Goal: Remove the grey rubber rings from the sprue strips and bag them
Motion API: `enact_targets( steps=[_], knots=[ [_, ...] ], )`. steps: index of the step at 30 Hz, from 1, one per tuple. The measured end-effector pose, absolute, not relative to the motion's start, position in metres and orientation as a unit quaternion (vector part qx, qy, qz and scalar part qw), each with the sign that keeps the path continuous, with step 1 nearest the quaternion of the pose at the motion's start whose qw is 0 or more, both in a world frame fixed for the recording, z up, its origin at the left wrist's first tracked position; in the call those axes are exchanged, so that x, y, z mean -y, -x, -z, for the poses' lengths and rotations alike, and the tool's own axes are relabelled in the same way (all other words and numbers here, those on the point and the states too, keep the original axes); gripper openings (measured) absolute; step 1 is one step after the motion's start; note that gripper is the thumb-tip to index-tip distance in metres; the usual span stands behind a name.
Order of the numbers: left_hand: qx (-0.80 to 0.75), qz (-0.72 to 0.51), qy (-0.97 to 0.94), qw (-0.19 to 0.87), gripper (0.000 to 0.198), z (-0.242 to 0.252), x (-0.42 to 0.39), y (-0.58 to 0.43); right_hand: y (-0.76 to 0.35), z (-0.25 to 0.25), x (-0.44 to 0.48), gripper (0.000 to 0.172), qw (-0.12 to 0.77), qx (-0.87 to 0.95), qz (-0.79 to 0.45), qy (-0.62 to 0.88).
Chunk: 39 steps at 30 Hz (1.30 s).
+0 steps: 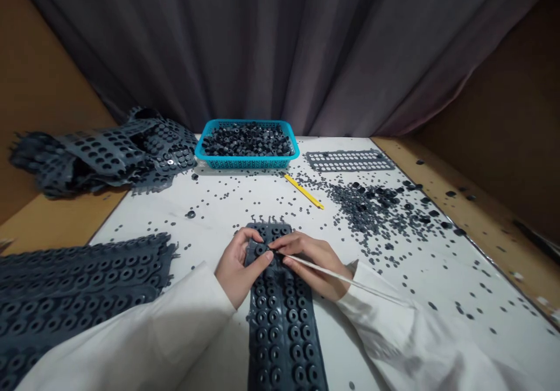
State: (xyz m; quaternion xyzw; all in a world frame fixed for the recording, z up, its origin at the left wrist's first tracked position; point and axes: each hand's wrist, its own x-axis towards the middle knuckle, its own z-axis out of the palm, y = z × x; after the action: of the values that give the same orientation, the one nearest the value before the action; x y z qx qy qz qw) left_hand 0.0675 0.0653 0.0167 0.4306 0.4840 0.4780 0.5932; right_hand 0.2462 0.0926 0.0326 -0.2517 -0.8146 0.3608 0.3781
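Note:
A long dark grey rubber strip covered in rows of raised rings lies lengthwise in front of me. My left hand grips its left edge near the far end, thumb on top. From the right, my right hand is closed in a pinch over the same part of the strip. A thin pale strand runs from its fingertips back across the wrist to the sleeve; whether cord or rod I cannot tell. Both thumbs and the right fingertips meet near one ring, and the fingers cover what lies between them.
A blue basket full of small black pieces stands at the back. A yellow stick, a perforated sheet and scattered dark discs lie to the right. Crumpled perforated sheets and ringed strips are at left.

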Motion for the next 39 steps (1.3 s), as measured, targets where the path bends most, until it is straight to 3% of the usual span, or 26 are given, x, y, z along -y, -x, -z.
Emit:
enact_targets(
  steps=[7, 16, 33, 39],
  knots=[
    [-0.502, -0.465, -0.447, 0.576, 0.028, -0.017, -0.066, -0.067, -0.246, -0.028, -0.093, 0.009, 0.384, 0.808, -0.36, 0.263],
    [-0.478, -0.478, -0.418, 0.607, 0.033, -0.017, -0.066, -0.068, -0.245, -0.028, -0.092, 0.011, 0.412, 0.694, -0.52, 0.279],
    [-0.476, -0.478, -0.417, 0.609, 0.033, -0.017, -0.065, -0.069, -0.243, -0.029, -0.09, 0.005, 0.401, 0.74, -0.456, 0.289],
    [-0.489, -0.482, -0.403, 0.605, 0.034, -0.016, -0.067, -0.067, -0.247, -0.028, -0.101, 0.008, 0.482, 0.656, -0.447, 0.371]
  ],
)
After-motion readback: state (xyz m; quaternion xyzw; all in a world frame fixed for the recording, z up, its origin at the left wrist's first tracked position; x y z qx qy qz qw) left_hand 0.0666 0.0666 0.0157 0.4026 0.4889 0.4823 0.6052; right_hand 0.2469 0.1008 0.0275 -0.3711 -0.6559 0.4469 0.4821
